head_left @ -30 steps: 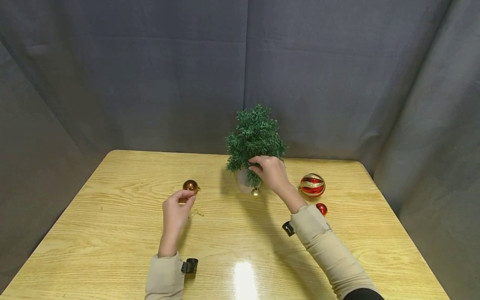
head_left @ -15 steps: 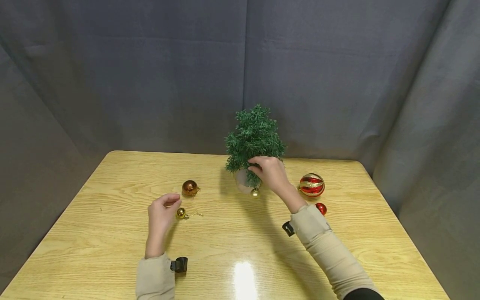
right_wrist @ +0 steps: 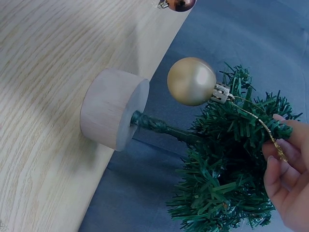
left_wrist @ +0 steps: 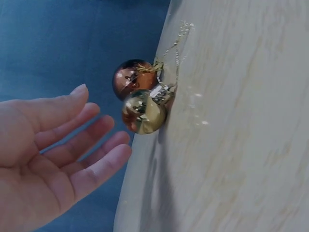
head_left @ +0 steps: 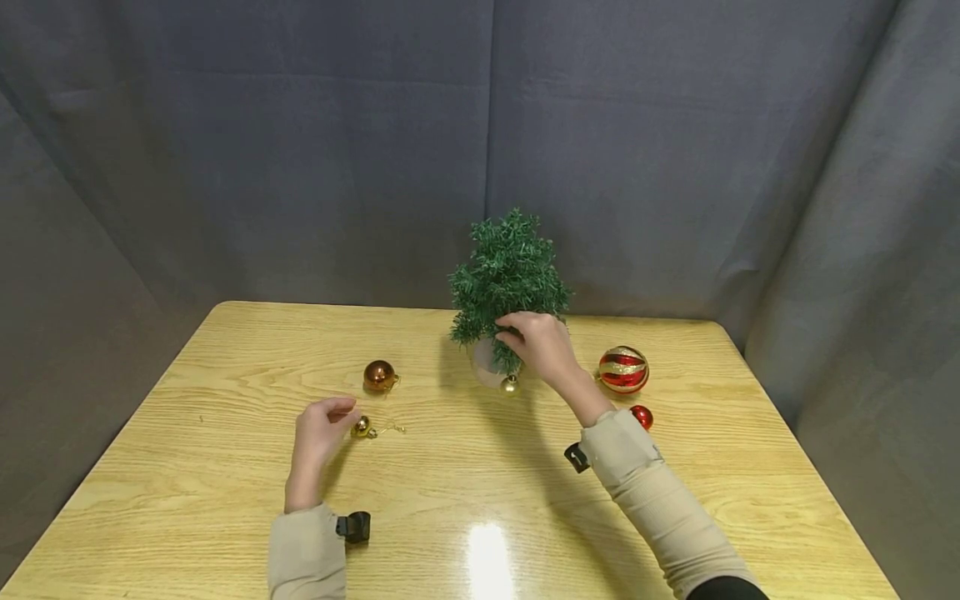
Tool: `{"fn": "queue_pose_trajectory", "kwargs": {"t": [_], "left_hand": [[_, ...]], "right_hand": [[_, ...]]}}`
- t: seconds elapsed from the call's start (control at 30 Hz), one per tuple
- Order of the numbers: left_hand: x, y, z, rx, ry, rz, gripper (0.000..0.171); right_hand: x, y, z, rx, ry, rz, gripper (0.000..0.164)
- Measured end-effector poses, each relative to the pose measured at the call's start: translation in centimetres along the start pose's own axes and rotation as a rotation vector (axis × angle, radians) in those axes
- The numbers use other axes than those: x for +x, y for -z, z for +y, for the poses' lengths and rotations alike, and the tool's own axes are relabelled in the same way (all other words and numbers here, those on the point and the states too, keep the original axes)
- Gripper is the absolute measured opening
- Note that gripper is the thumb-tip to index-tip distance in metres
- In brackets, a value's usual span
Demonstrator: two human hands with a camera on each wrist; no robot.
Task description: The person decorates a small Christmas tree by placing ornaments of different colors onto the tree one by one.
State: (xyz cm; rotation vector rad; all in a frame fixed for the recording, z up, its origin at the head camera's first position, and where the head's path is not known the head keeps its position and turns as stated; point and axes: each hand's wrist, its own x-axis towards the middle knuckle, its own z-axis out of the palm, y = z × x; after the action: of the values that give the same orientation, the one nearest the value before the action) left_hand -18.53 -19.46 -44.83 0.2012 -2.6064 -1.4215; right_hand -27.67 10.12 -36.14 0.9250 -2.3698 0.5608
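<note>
Lower left, the left hand (head_left: pixel 318 427), loose and holding nothing, is the nearer one to the shiny gold ball (head_left: pixel 363 427), just to its right, with its string (head_left: pixel 395 427) pointing right. Farther up, mid-frame, the right hand (head_left: pixel 545 343) pinches the green tree (head_left: pixel 512 267).

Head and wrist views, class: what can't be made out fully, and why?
Head view: small red ball, partly behind the right sleeve.
Left wrist view: copper ball, partly behind the shiny gold ball.
Right wrist view: copper ball, cut off by the top edge.
Right wrist view: right hand, partly behind a branch tip.
</note>
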Motion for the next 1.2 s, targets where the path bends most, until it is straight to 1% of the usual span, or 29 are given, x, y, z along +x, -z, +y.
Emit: {"fn": "queue_pose_trajectory", "kwargs": {"t": [0.2,0.3,0.43,0.57,0.77,1.0,1.2], "left_hand": [[0.0,-0.11,-0.29,0.028,0.055,-0.038,0.03],[0.11,-0.15,-0.35,0.05,0.078,-0.08,0.033],[0.3,-0.26,-0.35,0.082,0.094,-0.116,0.038],[0.41,-0.47,-0.33,0.104,0.089,-0.117,0.036],[0.35,-0.64,-0.19,0.14,0.097,-0.113,0.029],[0.39,-0.73,0.0,0.15,0.11,-0.109,0.026],[0.46,-0.85,0.43,0.132,0.091,-0.107,0.027]], "right_hand": [[-0.05,-0.02,0.02,0.005,0.009,0.007,0.014],[-0.03,0.02,0.01,0.009,0.01,0.011,0.014],[0.03,0.01,0.05,0.007,0.012,0.007,0.014],[0.03,0.04,0.05,0.009,0.009,0.006,0.014],[-0.04,0.05,0.05,0.007,0.008,-0.002,0.014],[-0.08,0.02,0.04,0.004,0.01,0.0,0.014],[-0.09,0.03,0.05,0.012,0.013,0.006,0.014]]}}
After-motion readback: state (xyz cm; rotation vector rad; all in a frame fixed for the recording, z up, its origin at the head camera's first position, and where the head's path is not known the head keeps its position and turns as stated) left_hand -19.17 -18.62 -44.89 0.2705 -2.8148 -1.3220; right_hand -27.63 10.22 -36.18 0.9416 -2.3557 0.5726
